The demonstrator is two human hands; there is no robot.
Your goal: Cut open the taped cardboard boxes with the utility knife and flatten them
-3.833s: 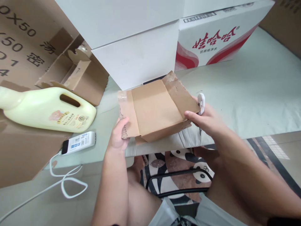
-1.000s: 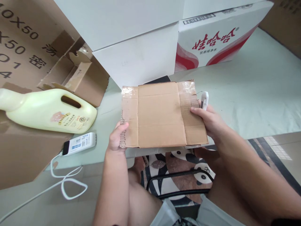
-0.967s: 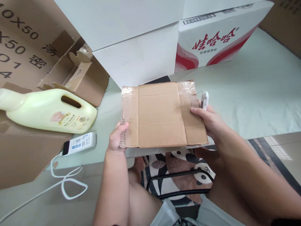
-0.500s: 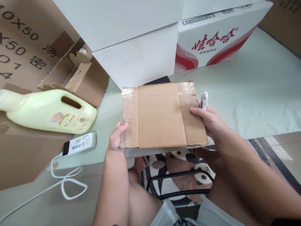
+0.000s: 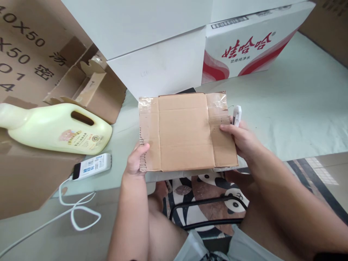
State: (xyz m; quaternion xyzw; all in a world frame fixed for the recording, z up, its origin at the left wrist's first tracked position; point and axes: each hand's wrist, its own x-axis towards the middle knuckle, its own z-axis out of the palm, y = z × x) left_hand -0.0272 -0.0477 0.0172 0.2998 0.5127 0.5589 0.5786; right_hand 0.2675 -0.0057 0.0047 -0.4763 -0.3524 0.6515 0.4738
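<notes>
Because each hand pinches only an outer flap, the cardboard (image 5: 185, 134) could sag or fold along its creases if either grip slackened. It is spread out in front of the person, over the near edge of the desk (image 5: 288, 119); whether its underside rests on anything, I cannot tell. The left hand (image 5: 137, 159) is closed down to the sheet's thickness, thumb on top of the torn left margin, the other fingers mostly hidden beneath; that ragged edge might tear further under a sideways pull. The right hand (image 5: 241, 139) is drawn in around two things at once, thumb pressing the right flap while a white cutter-like tool (image 5: 237, 115) stands up between its fingers. Sharing the hold is probably the weakest point: a shift to steady the cardboard could let the tool slip, and since its lower end is out of sight, any exposed blade there might nick the sheet or a finger. Shiny tape (image 5: 219, 99) at the far corners could snag or stick. Should the near edge drop, it would likely tip towards the legs (image 5: 159, 224) below.
</notes>
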